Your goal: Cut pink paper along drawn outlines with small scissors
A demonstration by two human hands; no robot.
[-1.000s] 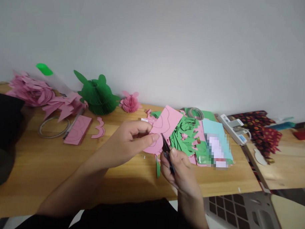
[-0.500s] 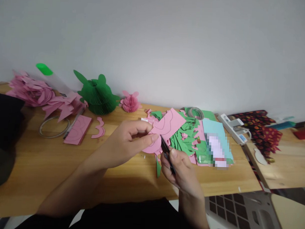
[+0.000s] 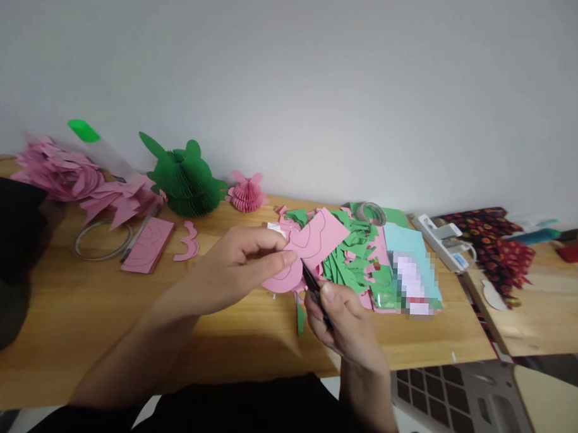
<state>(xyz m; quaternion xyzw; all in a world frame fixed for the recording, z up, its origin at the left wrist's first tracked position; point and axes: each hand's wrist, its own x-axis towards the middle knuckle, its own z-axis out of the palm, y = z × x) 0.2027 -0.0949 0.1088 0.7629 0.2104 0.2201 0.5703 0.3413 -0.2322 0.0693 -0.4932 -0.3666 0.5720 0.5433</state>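
Observation:
Pinched between the thumb and fingers of my left hand (image 3: 249,259) is a piece of pink paper (image 3: 322,240) with a wavy outline drawn on it. Its lower left part is rounded along a cut edge. My right hand (image 3: 340,316) is closed round black scissors (image 3: 311,282), whose blades meet the lower edge of the paper close to my left thumb; the handles are mostly hidden in my fingers. Beneath and behind the paper lies a heap of green and pink paper scraps (image 3: 348,263). One green scrap (image 3: 300,315) lies just left of my right hand.
Left on the wooden table (image 3: 77,323) are a pink paper stack (image 3: 148,246), a curvy pink cutout (image 3: 189,243) and a roll of tape (image 3: 103,240). Behind stand a green honeycomb paper figure (image 3: 188,181) and a small pink one (image 3: 247,193). A power strip (image 3: 443,242) lies right.
The pink paper has shifted slightly left and down and turned a little in my left hand. The scissors have moved slightly left along its edge.

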